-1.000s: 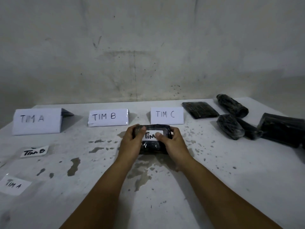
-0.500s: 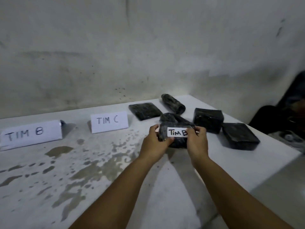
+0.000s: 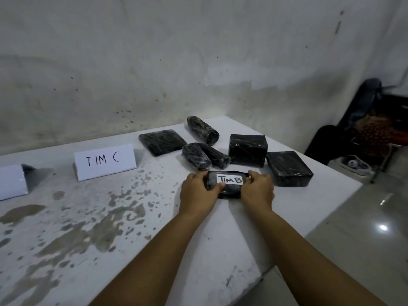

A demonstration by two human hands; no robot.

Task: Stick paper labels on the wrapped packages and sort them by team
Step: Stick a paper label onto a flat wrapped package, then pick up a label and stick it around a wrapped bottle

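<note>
Gripped at both ends between left hand and right hand: black wrapped package bearing "TIM B" label, low over the white bench, just before five unlabelled packages, right of the "TIM C" sign.

The packages were wrapped in black plastic film, glossy and creased, catching streaks of light. The held package had the same shiny wrap, with a matt white paper label marked in black ink. The sign was folded white paper, smooth and matt. The table looked like white-painted board, its paint worn off in rough grey patches. The wall was dull, stained plaster. The floor was glossy tile, reflecting a lamp.
</note>
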